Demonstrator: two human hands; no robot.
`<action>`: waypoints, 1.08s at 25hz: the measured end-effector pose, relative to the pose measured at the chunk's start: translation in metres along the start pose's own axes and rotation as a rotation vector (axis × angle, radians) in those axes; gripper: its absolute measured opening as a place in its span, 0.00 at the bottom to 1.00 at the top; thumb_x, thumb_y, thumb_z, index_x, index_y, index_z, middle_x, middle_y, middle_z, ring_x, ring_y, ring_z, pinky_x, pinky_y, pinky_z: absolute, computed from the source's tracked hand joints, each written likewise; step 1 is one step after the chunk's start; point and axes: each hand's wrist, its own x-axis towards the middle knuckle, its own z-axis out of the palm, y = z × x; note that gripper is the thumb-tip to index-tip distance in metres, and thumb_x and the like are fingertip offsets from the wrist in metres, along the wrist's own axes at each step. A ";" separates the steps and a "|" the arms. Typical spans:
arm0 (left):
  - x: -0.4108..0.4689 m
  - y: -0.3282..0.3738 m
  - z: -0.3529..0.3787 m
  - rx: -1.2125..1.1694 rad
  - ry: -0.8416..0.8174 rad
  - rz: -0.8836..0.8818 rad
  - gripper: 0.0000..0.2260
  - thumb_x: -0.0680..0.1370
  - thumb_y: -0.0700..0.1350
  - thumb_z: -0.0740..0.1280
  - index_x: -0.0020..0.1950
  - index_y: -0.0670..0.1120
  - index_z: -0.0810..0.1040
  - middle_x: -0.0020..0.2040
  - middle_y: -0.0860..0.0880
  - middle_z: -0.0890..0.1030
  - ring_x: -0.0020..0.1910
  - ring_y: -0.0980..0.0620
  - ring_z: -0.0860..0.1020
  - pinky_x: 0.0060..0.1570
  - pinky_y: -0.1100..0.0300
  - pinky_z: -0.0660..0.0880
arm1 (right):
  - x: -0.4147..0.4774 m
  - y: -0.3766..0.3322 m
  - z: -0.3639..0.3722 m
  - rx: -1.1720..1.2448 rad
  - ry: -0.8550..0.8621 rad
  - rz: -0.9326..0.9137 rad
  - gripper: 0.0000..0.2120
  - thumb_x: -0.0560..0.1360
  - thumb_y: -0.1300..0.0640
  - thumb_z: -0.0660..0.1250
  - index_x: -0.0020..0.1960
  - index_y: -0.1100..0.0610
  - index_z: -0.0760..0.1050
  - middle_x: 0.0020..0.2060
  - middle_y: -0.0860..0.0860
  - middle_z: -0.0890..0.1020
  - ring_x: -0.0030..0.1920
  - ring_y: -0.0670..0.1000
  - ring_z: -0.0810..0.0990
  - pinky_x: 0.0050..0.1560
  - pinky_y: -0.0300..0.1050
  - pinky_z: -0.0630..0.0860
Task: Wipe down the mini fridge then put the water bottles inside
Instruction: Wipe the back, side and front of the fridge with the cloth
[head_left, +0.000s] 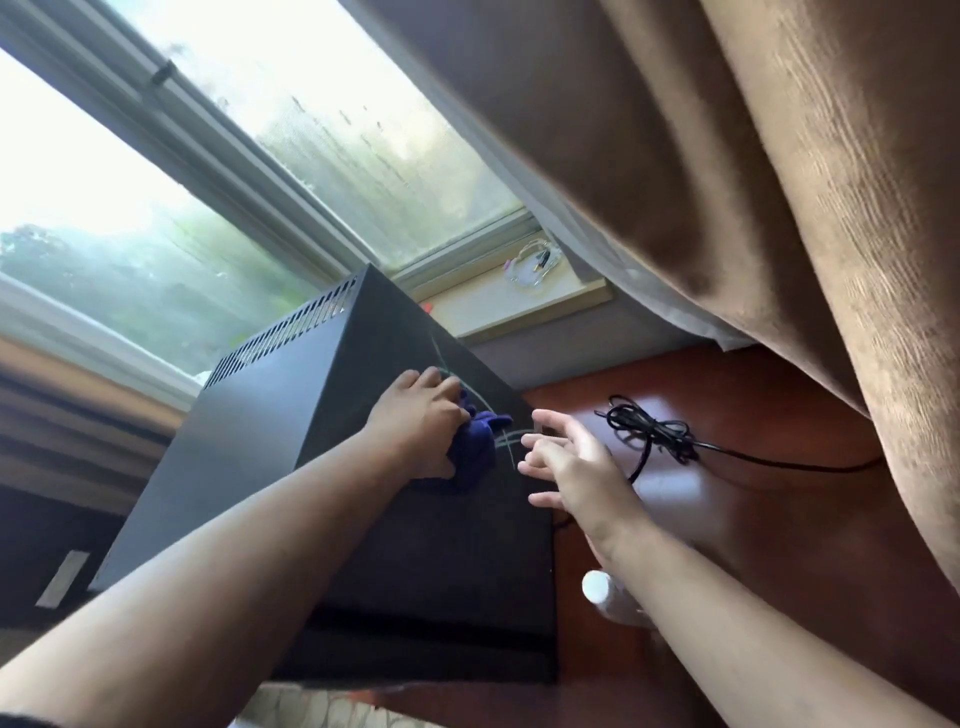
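Observation:
A black mini fridge (291, 415) stands on a reddish wooden surface below a window, its vented back edge toward the glass. My left hand (415, 421) presses a dark blue cloth (480, 447) onto the fridge's top near its right edge. My right hand (566, 462) hovers just right of the cloth with fingers spread, holding nothing. The white cap of a water bottle (598, 586) shows under my right forearm, which hides the rest of the bottle.
A bundled black power cord (654, 428) lies on the wooden surface (727, 519) right of the fridge. Brown curtains (779, 182) hang close at the right. A windowsill (498, 306) behind the fridge holds a small clear item.

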 end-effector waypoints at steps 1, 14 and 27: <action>0.009 -0.011 -0.005 0.005 0.027 -0.014 0.25 0.69 0.61 0.68 0.63 0.56 0.83 0.63 0.54 0.77 0.64 0.47 0.73 0.63 0.53 0.68 | 0.005 -0.004 -0.004 -0.004 0.028 -0.026 0.20 0.75 0.57 0.64 0.66 0.47 0.74 0.56 0.52 0.84 0.58 0.53 0.85 0.53 0.51 0.81; 0.148 -0.009 0.022 -0.089 0.004 -0.101 0.19 0.77 0.52 0.69 0.67 0.49 0.80 0.64 0.48 0.79 0.65 0.44 0.74 0.55 0.55 0.72 | 0.053 -0.003 -0.054 -0.186 0.262 -0.105 0.13 0.77 0.60 0.66 0.57 0.44 0.75 0.48 0.53 0.87 0.40 0.48 0.84 0.39 0.43 0.75; 0.150 0.106 0.097 -0.083 -0.272 0.136 0.29 0.71 0.57 0.76 0.71 0.52 0.77 0.72 0.51 0.77 0.73 0.47 0.71 0.75 0.50 0.62 | 0.056 0.014 -0.103 -0.341 0.308 -0.137 0.17 0.69 0.45 0.65 0.57 0.33 0.73 0.44 0.45 0.87 0.44 0.54 0.84 0.39 0.44 0.71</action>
